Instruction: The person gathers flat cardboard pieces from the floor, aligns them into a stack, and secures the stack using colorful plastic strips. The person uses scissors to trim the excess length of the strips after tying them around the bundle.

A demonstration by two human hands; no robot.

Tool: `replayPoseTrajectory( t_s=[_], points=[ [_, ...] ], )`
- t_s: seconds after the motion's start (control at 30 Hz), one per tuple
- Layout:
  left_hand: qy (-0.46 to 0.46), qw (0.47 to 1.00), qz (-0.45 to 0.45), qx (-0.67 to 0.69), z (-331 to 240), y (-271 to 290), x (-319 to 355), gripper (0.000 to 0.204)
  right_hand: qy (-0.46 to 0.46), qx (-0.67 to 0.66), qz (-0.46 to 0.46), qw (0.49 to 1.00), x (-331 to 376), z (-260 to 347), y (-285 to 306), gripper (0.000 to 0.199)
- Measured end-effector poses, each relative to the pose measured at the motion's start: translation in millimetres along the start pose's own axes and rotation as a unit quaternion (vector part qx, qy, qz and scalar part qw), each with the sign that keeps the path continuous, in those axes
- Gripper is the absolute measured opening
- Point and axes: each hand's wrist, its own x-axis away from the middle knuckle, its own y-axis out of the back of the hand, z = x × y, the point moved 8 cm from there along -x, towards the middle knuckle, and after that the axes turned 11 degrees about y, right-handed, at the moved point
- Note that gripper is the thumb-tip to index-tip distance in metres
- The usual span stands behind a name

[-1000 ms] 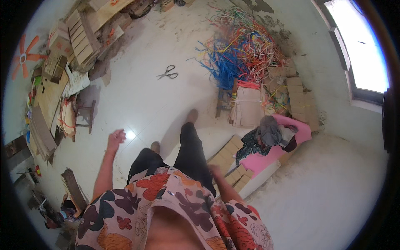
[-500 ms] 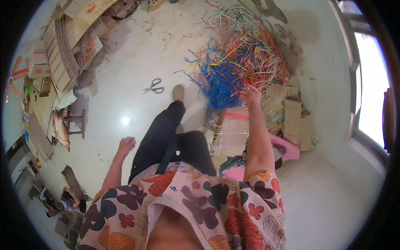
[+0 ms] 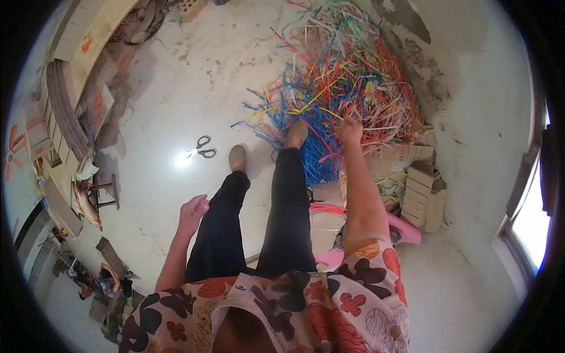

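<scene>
My right hand (image 3: 350, 130) hangs over the big pile of cut plastic strips (image 3: 365, 88). Its fingers point down, loosely bent and apart; no strip is clearly in them. Blue strips (image 3: 318, 159) lie beside that hand, next to my right shoe (image 3: 296, 135). My left hand (image 3: 195, 213) is low on the left with its fingers curled together. A faint thin line shows near its fingertips, too fine to name. Scissors with dark handles (image 3: 203, 147) lie on the floor ahead of the left hand, their blades partly lost in glare.
At the right are stacked cardboard pieces (image 3: 421, 194) and a pink plastic item (image 3: 402, 229). Along the left side runs a long bench with cardboard (image 3: 65, 106), a small stool (image 3: 106, 191) beside it. Further back on the left, a person (image 3: 109, 281) is near more cardboard.
I have stepped forward, and my right foot now reaches the blue strips. My left hand has come up and to the right in the view. The right hand remains over the pile.
</scene>
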Motion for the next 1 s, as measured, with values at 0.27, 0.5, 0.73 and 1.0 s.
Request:
replayPoseTrajectory(
  t_s=[0.27, 0.5, 0.73, 1.0],
  points=[
    [0.059, 0.998, 0.015, 0.005, -11.3, -81.6, -20.4, 0.037, 0.085, 0.284, 0.058, 0.953, -124.9, -6.0, 14.0, 0.028],
    [0.098, 0.994, 0.037, 0.031, -27.5, -116.9, -57.5, 0.036, 0.135, 0.395, -0.023, 0.908, -219.2, -6.0, 58.6, 0.041],
    [0.168, 0.983, 0.026, 0.075, -19.8, -121.1, -75.6, 0.036, 0.251, 0.615, -0.057, 0.745, -323.2, 8.8, 94.6, 0.054],
    [0.179, 0.981, 0.051, 0.061, -34.5, -141.9, -107.2, 0.039, 0.044, 0.450, 0.059, 0.890, -392.3, -48.9, 109.1, 0.048]
  ],
)
